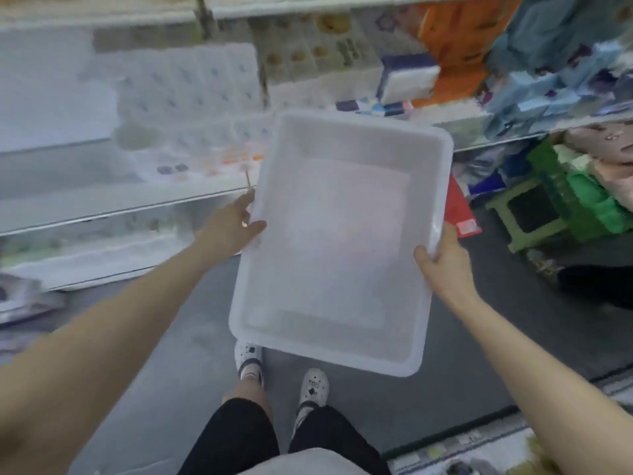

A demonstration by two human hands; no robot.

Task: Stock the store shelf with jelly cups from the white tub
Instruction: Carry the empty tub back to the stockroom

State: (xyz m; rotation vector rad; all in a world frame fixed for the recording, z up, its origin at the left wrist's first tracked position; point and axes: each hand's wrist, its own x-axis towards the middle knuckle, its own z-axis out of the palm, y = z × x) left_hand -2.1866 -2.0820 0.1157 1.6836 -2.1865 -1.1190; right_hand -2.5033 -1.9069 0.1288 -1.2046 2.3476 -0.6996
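Note:
I hold a white plastic tub in the air in front of me, above the floor. Nothing shows inside the tub; its bottom looks bare. My left hand grips the tub's left rim, thumb over the edge. My right hand grips the right rim near the middle. No jelly cups are visible in this blurred view. White store shelves run along the left and top of the view.
Packs of white tissue rolls and boxed goods fill the shelves ahead. A green stool and green and pink packages stand at the right. A red pack lies beyond the tub. Grey floor and my white shoes lie below.

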